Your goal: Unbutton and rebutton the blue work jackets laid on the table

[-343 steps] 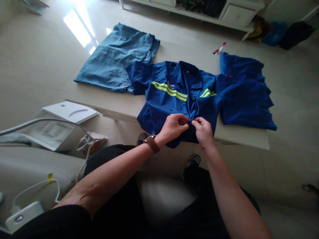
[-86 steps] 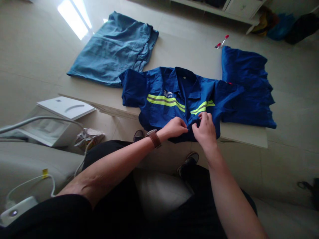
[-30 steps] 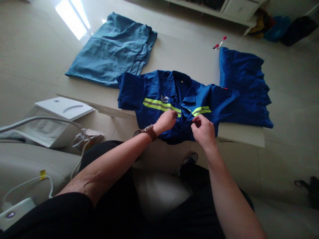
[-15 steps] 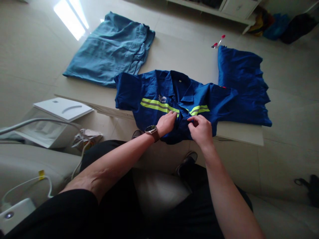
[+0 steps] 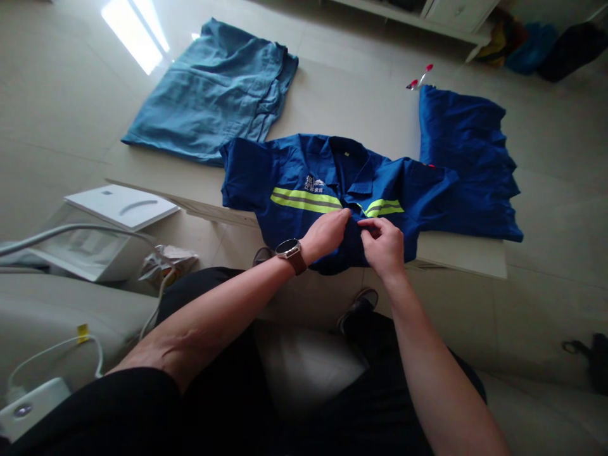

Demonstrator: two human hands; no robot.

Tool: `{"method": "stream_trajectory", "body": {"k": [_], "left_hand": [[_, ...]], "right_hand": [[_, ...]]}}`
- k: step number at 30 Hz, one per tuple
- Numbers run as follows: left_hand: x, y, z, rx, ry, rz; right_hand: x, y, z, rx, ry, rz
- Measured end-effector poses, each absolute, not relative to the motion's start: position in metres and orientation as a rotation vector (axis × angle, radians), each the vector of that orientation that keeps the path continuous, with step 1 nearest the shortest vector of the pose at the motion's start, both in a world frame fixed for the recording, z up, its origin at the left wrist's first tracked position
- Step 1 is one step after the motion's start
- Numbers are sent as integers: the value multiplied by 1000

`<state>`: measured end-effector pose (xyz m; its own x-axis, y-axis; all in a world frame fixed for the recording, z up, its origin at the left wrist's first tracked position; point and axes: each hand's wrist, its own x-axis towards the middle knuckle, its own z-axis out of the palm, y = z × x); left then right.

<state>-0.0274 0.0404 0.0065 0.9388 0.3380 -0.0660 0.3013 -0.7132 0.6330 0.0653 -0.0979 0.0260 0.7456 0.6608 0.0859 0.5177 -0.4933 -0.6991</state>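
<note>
White power bank (image 5: 35, 408) nearest, 8 o'clock from the hands. Left hand (image 5: 327, 234), brown-strapped watch (image 5: 293, 254) on wrist: grip pinching the front edge of the blue shirt (image 5: 354, 190). Right hand (image 5: 386, 248) just beside: grip curled, thumb and index close at the front opening; can't tell if cloth is between. Shirt on counter (image 5: 356, 101), collar at 12. White box (image 5: 123, 206) at 9. Pale-blue folded cloth (image 5: 213, 95) at 10, royal-blue folded cloth (image 5: 468, 149) at 2. Cabinet (image 5: 456, 16) farthest, 1 o'clock.
</note>
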Motion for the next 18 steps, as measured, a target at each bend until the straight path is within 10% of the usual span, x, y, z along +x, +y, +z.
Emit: {"method": "stream_trajectory", "body": {"k": [18], "left_hand": [[-22, 41, 14, 1816, 501, 282]], "right_hand": [[67, -94, 25, -2219, -860, 189]]}}
